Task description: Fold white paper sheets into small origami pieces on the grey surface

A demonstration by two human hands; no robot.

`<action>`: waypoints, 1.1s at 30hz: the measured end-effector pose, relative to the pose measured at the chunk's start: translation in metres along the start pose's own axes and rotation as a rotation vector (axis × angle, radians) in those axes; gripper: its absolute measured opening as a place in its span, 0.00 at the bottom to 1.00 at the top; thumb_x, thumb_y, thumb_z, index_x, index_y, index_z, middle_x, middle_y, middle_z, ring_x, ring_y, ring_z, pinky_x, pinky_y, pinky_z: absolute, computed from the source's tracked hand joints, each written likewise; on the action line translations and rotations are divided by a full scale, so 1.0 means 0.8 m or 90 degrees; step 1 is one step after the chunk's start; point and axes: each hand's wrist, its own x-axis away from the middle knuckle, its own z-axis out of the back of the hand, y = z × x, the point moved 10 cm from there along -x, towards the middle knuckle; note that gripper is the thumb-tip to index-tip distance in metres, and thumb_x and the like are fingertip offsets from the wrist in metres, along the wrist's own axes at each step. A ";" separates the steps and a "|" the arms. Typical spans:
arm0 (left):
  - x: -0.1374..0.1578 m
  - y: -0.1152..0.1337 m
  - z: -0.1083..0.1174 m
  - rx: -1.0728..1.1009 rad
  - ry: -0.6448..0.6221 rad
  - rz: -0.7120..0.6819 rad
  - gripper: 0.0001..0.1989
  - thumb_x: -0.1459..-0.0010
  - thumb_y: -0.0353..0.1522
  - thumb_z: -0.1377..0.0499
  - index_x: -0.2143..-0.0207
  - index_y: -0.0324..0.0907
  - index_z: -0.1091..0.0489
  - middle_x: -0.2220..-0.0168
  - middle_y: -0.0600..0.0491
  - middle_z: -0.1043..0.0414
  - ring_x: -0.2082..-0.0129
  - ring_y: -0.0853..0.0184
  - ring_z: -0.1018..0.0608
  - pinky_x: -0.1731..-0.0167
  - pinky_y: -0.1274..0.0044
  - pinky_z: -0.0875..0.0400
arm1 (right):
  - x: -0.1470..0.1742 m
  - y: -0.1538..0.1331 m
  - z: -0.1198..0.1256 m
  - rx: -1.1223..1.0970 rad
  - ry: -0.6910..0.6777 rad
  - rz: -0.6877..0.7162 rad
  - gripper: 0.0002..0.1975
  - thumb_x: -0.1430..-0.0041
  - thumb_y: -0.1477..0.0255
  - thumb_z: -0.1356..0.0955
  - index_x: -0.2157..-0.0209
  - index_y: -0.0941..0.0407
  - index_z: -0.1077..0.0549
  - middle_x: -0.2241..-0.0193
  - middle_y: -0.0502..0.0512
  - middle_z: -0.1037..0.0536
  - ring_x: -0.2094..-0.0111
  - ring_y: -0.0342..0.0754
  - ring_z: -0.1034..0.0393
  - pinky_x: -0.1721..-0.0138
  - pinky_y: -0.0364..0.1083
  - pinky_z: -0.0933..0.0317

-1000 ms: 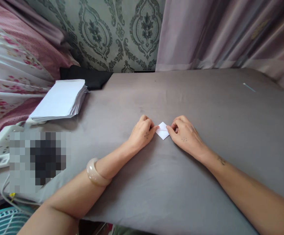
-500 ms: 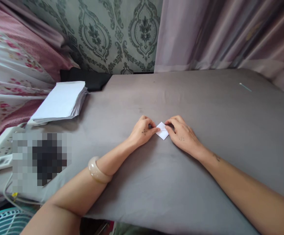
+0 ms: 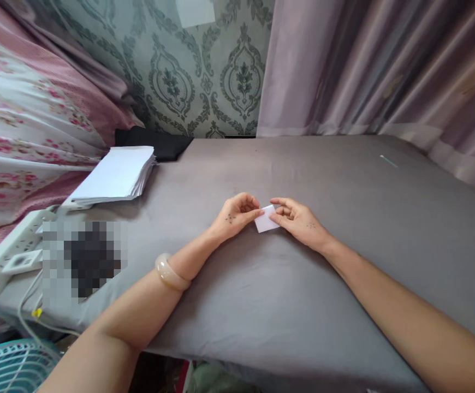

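Note:
A small folded piece of white paper (image 3: 266, 220) is between my two hands, above the middle of the grey cloth-covered surface (image 3: 229, 284). My left hand (image 3: 239, 213) pinches its upper left edge between thumb and fingers. On the other side, my right hand (image 3: 297, 218) grips the right edge, with the thumb lying across the paper's front and the fingers curled behind. A pale bangle (image 3: 172, 273) circles my left wrist. The paper's back is hidden from view.
A stack of white paper sheets (image 3: 114, 174) lies at the left, by a folded black cloth (image 3: 164, 144). Nearer are a white power strip (image 3: 6, 256) with cables and a blurred-out dark patch (image 3: 94, 259). A cotton swab (image 3: 388, 161) rests far right. A teal fan (image 3: 12, 365) stands lower left.
The paper has turned from a diamond with a corner toward me to a tilted rectangle with a straight edge toward me. Both hands still hold it. The camera view has shifted slightly.

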 end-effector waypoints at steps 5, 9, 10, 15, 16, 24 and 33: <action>0.004 0.005 0.007 0.097 0.055 0.023 0.24 0.54 0.37 0.32 0.56 0.39 0.33 0.70 0.55 0.27 0.74 0.74 0.29 0.69 0.78 0.36 | 0.006 0.003 -0.018 -0.069 -0.055 -0.051 0.16 0.52 0.60 0.28 0.65 0.57 0.24 0.75 0.48 0.27 0.78 0.38 0.40 0.77 0.41 0.47; 0.012 -0.008 0.000 0.191 0.074 0.107 0.21 0.55 0.38 0.31 0.60 0.37 0.30 0.67 0.52 0.26 0.70 0.72 0.26 0.67 0.78 0.35 | 0.004 0.010 -0.009 -0.212 0.030 -0.090 0.15 0.59 0.61 0.24 0.74 0.56 0.26 0.84 0.42 0.36 0.84 0.35 0.54 0.82 0.41 0.60; 0.013 -0.011 -0.005 0.194 0.069 0.127 0.20 0.56 0.38 0.30 0.62 0.37 0.29 0.69 0.52 0.26 0.71 0.73 0.27 0.68 0.79 0.36 | 0.005 0.011 -0.008 -0.253 0.047 -0.097 0.15 0.60 0.62 0.24 0.76 0.56 0.28 0.85 0.42 0.38 0.84 0.35 0.54 0.82 0.41 0.60; 0.016 -0.008 -0.018 0.207 0.058 0.114 0.16 0.57 0.36 0.30 0.67 0.37 0.27 0.71 0.53 0.26 0.73 0.73 0.29 0.70 0.79 0.38 | 0.007 0.011 -0.013 -0.381 0.096 -0.123 0.18 0.67 0.64 0.22 0.79 0.56 0.31 0.83 0.41 0.40 0.82 0.35 0.50 0.81 0.40 0.56; 0.015 -0.005 -0.018 0.205 0.061 0.099 0.15 0.55 0.37 0.31 0.67 0.37 0.26 0.69 0.52 0.25 0.72 0.72 0.28 0.69 0.78 0.37 | 0.007 0.010 -0.015 -0.374 0.095 -0.120 0.18 0.66 0.63 0.22 0.78 0.56 0.31 0.83 0.41 0.39 0.82 0.36 0.49 0.80 0.40 0.55; 0.023 0.049 0.010 -0.319 0.148 -0.156 0.05 0.46 0.32 0.41 0.73 0.39 0.28 0.75 0.54 0.32 0.72 0.70 0.31 0.68 0.77 0.36 | 0.011 -0.047 0.012 0.120 0.183 0.200 0.14 0.48 0.63 0.29 0.60 0.53 0.25 0.66 0.50 0.27 0.79 0.39 0.44 0.73 0.44 0.44; 0.034 0.057 -0.048 -0.829 -0.062 -0.375 0.18 0.34 0.30 0.57 0.68 0.39 0.29 0.64 0.44 0.29 0.64 0.63 0.31 0.60 0.70 0.34 | 0.032 -0.064 -0.024 0.643 0.126 0.345 0.15 0.33 0.71 0.43 0.58 0.53 0.26 0.59 0.57 0.25 0.62 0.47 0.31 0.62 0.45 0.41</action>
